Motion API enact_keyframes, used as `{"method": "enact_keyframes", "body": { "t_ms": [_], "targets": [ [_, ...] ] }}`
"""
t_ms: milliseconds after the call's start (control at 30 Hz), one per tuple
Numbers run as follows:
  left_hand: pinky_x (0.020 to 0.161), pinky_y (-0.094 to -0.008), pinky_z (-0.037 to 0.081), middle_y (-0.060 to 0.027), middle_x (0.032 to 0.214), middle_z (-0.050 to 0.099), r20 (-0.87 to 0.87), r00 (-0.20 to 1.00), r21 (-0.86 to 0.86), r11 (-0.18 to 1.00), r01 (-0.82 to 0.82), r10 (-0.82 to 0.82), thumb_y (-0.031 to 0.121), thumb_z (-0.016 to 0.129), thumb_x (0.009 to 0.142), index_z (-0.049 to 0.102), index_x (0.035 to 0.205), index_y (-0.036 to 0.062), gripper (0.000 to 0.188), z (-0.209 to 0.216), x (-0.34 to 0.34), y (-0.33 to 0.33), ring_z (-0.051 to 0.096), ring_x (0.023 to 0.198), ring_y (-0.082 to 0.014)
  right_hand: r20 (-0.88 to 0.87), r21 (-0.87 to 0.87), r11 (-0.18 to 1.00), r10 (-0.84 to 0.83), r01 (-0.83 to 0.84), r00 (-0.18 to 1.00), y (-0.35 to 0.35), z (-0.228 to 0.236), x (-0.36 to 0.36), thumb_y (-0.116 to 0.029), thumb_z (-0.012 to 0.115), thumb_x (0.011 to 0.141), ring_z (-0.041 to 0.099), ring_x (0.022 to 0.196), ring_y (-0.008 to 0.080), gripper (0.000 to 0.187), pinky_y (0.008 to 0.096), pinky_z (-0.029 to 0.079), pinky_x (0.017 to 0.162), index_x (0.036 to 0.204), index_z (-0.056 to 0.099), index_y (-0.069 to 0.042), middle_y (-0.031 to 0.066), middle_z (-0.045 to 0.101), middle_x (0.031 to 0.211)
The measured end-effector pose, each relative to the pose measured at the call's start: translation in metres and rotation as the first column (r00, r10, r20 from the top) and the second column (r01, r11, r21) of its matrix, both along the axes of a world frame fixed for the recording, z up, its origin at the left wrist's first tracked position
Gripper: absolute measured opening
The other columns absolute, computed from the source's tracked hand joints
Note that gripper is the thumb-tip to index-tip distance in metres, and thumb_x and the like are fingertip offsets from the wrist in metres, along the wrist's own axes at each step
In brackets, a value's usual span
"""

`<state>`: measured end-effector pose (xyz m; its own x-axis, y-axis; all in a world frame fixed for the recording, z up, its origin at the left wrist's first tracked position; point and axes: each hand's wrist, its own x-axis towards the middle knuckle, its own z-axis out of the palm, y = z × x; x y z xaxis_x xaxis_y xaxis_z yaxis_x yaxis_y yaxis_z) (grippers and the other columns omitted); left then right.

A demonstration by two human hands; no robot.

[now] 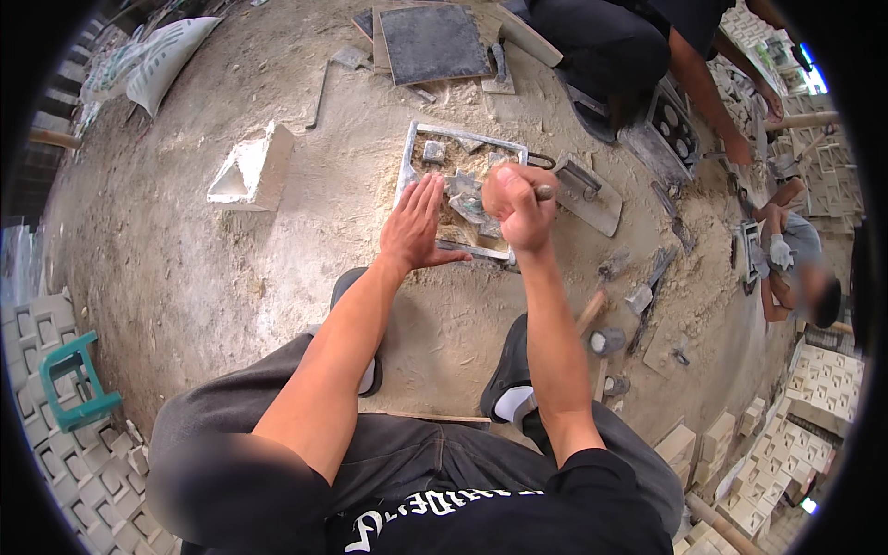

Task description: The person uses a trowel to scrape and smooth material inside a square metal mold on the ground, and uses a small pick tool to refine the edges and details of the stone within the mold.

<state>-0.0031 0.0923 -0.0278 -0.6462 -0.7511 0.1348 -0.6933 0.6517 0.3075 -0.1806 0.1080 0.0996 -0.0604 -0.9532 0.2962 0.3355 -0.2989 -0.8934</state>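
Observation:
A square metal moulding frame [408,162] lies on the sandy ground in front of me, with sand and several metal pattern pieces inside. One small square block [434,152] stands in its far left corner. My left hand [413,228] rests on the frame's near left part, fingers stretched together and thumb out toward the right, holding nothing. Over the right side of the frame, my right hand [522,205] is closed in a fist round a tool handle [544,192], whose rounded end sticks out. The tool's working end cannot be made out beside the greyish piece [467,205] between my hands.
A flat trowel [592,199] lies right of the frame. Dark boards [435,44] lie beyond it, and a white hollow block [252,171] to the left. Hammers [608,341] and other tools lie by my right foot. Co-workers crouch at the right; a green stool [79,381] stands left.

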Motion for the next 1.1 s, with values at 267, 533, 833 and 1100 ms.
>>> {"method": "enact_keyframes", "body": {
  "t_ms": [267,533,833,1100],
  "targets": [
    [0.124,-0.0405,0.016,-0.0212,0.156,0.029,-0.032,0.999,-0.009,1.0,-0.028,0.027,0.088,0.065,0.059,0.014,0.151,-0.0112,0.144,0.0,0.001,0.002,0.022,0.149,-0.0309,-0.039,0.089,0.994,0.072,-0.068,0.997,-0.011,-0.026,0.015,-0.011,0.052,0.094,0.032,0.044,0.0047,0.04,0.0272,0.024,0.041,0.055,0.047,-0.001,-0.0032,0.042,0.049],
    [0.123,-0.0418,0.02,-0.0222,0.155,0.03,-0.116,0.993,-0.025,0.999,-0.04,0.037,0.082,0.071,0.058,0.015,0.149,-0.0115,0.143,-0.004,-0.005,-0.001,0.026,0.147,-0.0334,-0.229,0.198,0.971,0.176,-0.131,0.957,-0.008,-0.062,0.007,-0.016,0.057,0.089,0.031,0.05,0.0059,0.036,0.0291,0.026,0.044,0.059,0.045,-0.001,-0.0031,0.04,0.053],
    [0.122,-0.042,0.021,-0.0223,0.154,0.031,-0.166,0.985,0.017,0.999,-0.042,0.044,0.079,0.076,0.055,0.012,0.151,-0.0092,0.145,-0.002,0.001,-0.001,0.028,0.146,-0.0345,0.09,0.069,0.995,-0.081,0.074,0.993,-0.012,-0.005,0.006,-0.022,0.056,0.095,0.031,0.042,0.006,0.046,0.0269,0.024,0.039,0.054,0.043,-0.008,-0.0031,0.04,0.049],
    [0.124,-0.0413,0.018,-0.0209,0.156,0.028,-0.084,0.996,0.03,0.999,-0.035,0.038,0.084,0.071,0.055,0.01,0.151,-0.0093,0.147,-0.008,-0.002,-0.004,0.025,0.147,-0.033,-0.297,0.054,0.992,0.127,-0.115,0.946,-0.022,-0.046,0.021,-0.02,0.053,0.093,0.038,0.048,0.0062,0.039,0.0279,0.029,0.044,0.059,0.055,0.0,-0.0019,0.048,0.053]
  ]
}}
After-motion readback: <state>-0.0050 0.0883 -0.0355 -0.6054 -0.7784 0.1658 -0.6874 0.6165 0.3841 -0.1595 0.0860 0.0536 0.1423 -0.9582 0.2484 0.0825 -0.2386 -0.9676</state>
